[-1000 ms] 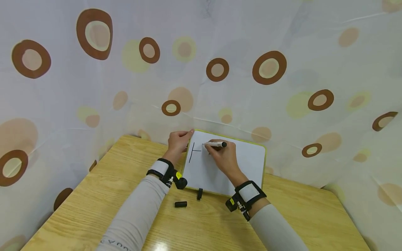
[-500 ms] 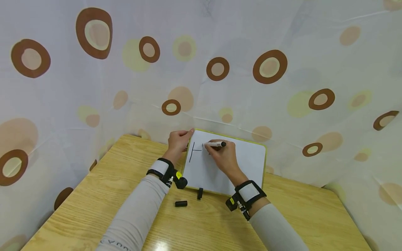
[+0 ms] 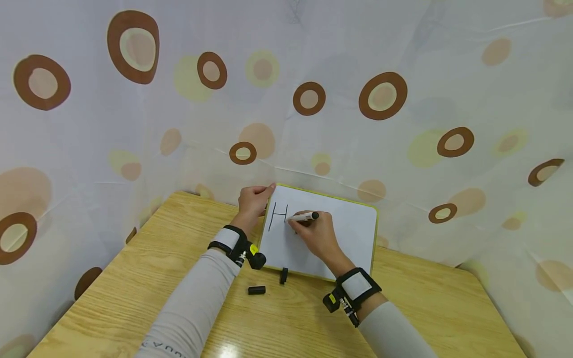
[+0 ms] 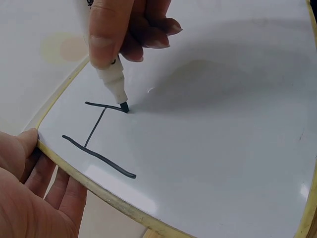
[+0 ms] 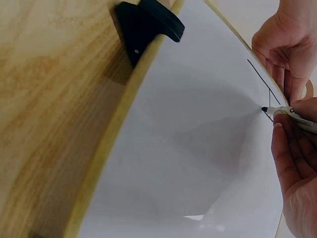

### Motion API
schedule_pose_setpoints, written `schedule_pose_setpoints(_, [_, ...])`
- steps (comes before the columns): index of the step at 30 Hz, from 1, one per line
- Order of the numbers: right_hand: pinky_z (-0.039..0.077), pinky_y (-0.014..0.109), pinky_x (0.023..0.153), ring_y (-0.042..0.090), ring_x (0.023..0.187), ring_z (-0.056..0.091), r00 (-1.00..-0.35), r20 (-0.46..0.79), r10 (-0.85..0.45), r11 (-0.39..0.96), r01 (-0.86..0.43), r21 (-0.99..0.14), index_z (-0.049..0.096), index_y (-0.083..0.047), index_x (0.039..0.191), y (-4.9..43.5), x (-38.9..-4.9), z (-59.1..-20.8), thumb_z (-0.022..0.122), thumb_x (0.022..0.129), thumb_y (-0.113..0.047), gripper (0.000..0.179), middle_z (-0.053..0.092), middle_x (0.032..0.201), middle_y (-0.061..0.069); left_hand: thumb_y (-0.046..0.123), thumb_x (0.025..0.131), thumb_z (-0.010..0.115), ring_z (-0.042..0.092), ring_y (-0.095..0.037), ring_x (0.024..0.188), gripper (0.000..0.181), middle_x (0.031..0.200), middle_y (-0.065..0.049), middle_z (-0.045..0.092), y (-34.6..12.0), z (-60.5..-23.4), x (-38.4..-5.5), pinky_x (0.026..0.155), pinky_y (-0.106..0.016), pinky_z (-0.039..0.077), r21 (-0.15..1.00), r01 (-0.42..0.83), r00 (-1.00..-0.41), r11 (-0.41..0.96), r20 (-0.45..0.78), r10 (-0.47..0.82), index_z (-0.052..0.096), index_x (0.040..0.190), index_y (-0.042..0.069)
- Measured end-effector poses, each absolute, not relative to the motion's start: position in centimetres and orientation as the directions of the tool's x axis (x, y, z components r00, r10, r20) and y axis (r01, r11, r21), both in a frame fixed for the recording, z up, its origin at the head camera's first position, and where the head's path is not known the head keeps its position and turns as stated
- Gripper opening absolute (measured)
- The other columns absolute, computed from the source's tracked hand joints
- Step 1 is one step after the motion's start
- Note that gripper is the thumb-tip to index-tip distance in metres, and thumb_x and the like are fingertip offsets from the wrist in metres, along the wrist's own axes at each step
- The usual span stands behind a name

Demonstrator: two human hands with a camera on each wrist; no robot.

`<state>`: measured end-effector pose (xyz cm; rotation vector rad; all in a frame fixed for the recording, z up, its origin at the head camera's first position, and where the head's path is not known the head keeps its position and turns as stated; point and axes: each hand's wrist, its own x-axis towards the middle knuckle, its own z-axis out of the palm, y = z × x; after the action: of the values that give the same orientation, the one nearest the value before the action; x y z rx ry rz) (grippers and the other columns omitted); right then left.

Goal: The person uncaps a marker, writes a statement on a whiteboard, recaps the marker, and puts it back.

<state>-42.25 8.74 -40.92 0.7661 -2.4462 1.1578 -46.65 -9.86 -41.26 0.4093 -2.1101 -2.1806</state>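
Note:
A whiteboard with a yellow rim leans tilted near the patterned backdrop. My left hand grips its upper left edge, thumb at the front and fingers behind the rim in the left wrist view. Between thumb and fingers my right hand pinches a white whiteboard marker with a black end. The marker's dark tip meets the board at the lower end of a black stroke. That stroke, a crossbar and a longer stroke form a letter H at the board's left side.
A black marker cap lies on the wooden table in front of the board. A black stand clip holds the board's lower edge. Behind the table hangs a backdrop with brown rings.
My right hand has drawn the marker downward, leaving a second upright stroke that meets the crossbar. The left hand keeps its grip on the board's edge.

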Motion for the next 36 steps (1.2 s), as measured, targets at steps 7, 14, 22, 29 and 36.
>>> schedule_pose_setpoints(7, [0.052,0.027,0.055,0.009,0.062,0.067,-0.812,0.465,-0.353,0.516,-0.584,-0.627,0.081,-0.004,0.09,8.9,-41.2,-41.5,0.079,0.09,-0.008,0.004,0.074,0.074,0.001,0.046,0.098,0.068,0.066,-0.021,0.095,0.043,0.113,-0.007,0.072,-9.8,-41.2,-46.6,0.083,-0.035,0.058,0.989,-0.137,-0.96,-0.056,-0.146,-0.239,0.075,0.121,0.009])
schedule_pose_setpoints(14, [0.051,0.025,0.055,0.011,0.061,0.066,-0.825,0.442,-0.354,0.513,-0.566,-0.646,0.081,-0.005,0.09,8.8,-40.9,-41.6,0.079,0.09,-0.008,0.003,0.074,0.074,0.002,0.045,0.099,0.067,0.066,-0.021,0.096,0.044,0.113,-0.008,0.072,-9.8,-41.2,-46.7,0.085,-0.035,0.059,0.989,-0.135,-0.962,-0.064,-0.146,-0.232,0.074,0.121,0.009])
schedule_pose_setpoints(22, [0.051,0.026,0.054,0.01,0.06,0.065,-0.824,0.445,-0.351,0.509,-0.567,-0.648,0.081,-0.004,0.09,8.9,-41.3,-41.7,0.08,0.089,-0.008,0.004,0.074,0.073,0.002,0.045,0.098,0.068,0.067,-0.021,0.095,0.043,0.113,-0.008,0.072,-9.7,-41.3,-47.2,0.084,-0.035,0.059,0.99,-0.129,-0.962,-0.063,-0.14,-0.235,0.075,0.121,0.008])
schedule_pose_setpoints(29, [0.053,0.027,0.053,0.01,0.06,0.067,-0.779,0.521,-0.349,0.493,-0.625,-0.605,0.081,-0.004,0.091,9.3,-41.6,-40.9,0.079,0.09,-0.007,0.004,0.075,0.074,0.002,0.045,0.099,0.068,0.066,-0.021,0.096,0.044,0.115,-0.009,0.071,-9.7,-41.3,-47.1,0.084,-0.036,0.059,0.99,-0.132,-0.962,-0.047,-0.139,-0.233,0.074,0.123,0.008])
schedule_pose_setpoints(36, [0.054,0.027,0.053,0.012,0.06,0.069,-0.777,0.543,-0.317,0.494,-0.625,-0.605,0.08,-0.003,0.091,9.8,-42.1,-40.1,0.08,0.089,-0.006,0.004,0.075,0.075,0.005,0.045,0.099,0.067,0.066,-0.022,0.094,0.044,0.114,-0.009,0.071,-9.6,-41.2,-47.0,0.083,-0.035,0.058,0.99,-0.134,-0.961,-0.05,-0.142,-0.236,0.073,0.122,0.008])
